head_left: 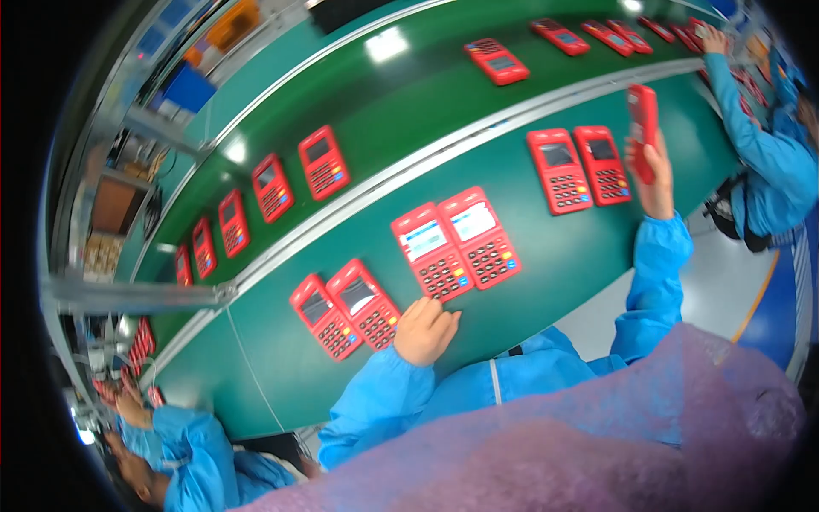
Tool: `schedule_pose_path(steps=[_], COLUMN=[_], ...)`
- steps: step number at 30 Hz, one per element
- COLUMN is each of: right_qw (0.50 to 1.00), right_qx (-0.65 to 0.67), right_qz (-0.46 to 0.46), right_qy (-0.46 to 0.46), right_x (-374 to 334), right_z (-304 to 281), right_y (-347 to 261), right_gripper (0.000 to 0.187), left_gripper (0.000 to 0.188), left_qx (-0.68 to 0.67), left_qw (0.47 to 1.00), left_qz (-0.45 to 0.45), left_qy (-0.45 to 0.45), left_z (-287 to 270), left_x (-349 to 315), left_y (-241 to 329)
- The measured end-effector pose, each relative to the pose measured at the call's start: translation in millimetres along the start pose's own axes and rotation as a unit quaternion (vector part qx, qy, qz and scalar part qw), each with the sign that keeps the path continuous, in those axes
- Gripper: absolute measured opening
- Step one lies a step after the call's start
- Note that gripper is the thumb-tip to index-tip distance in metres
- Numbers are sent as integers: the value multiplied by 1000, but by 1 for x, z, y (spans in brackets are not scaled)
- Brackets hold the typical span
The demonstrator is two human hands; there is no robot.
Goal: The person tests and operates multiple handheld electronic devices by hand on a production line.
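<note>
At the right, my right hand point(655, 186) is closed round a red payment terminal point(644, 119), lifted above the table and seen edge-on. My left hand point(426, 333) has its fingers curled, with nothing visible in them. Its knuckles lie at the lower edge of a red terminal with a lit screen point(431, 250). Against that one lies a second lit terminal point(479, 239). Left of my left hand are two terminals with dark screens, an outer one point(326, 317) and an inner one point(365, 305). Two more, a left one point(560, 172) and a right one point(602, 166), lie near my right hand.
Beyond a metal rail point(375, 183) runs a green conveyor belt point(401, 111) carrying several red terminals. A metal post point(136, 292) juts in from the left. Co-workers in blue sit at the left point(200, 452) and right point(776, 171); the right one's hand point(712, 38) reaches the belt.
</note>
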State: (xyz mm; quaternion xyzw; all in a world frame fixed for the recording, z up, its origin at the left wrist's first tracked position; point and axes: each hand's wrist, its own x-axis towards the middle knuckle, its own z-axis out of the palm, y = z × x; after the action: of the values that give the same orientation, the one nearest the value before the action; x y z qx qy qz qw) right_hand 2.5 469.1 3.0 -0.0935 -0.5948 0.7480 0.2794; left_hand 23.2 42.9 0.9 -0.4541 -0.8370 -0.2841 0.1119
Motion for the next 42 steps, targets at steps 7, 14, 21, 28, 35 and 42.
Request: schedule_pose_path(steps=[7,14,21,28,35,42], right_qw=[847,883,863,876,844,818], right_qx=[350,219,221,148,100,145], right_qz=[236,323,286,213,242,301], right_qy=[-323,-262,-352,-407,-469,-468], right_x=[-25,-37,-63,-86,-85,-78], right_z=[84,132,199,222,211,205], right_y=[-5,10,3,14,14,27], right_gripper=[80,57,64,67,68,74], left_gripper=[23,24,31,64,56,56], left_qx=[10,-69,-346,-626,-653,-668], left_qw=[1000,998,915,722,706,688], left_qz=[-1,-1,-198,-296,-276,-284], left_qy=[17,3,-66,3,5,-7], left_z=[-1,-21,-35,-9,0,0], left_x=[-1,3,35,44,37,36], left_y=[1,10,-10,-26,-34,-38])
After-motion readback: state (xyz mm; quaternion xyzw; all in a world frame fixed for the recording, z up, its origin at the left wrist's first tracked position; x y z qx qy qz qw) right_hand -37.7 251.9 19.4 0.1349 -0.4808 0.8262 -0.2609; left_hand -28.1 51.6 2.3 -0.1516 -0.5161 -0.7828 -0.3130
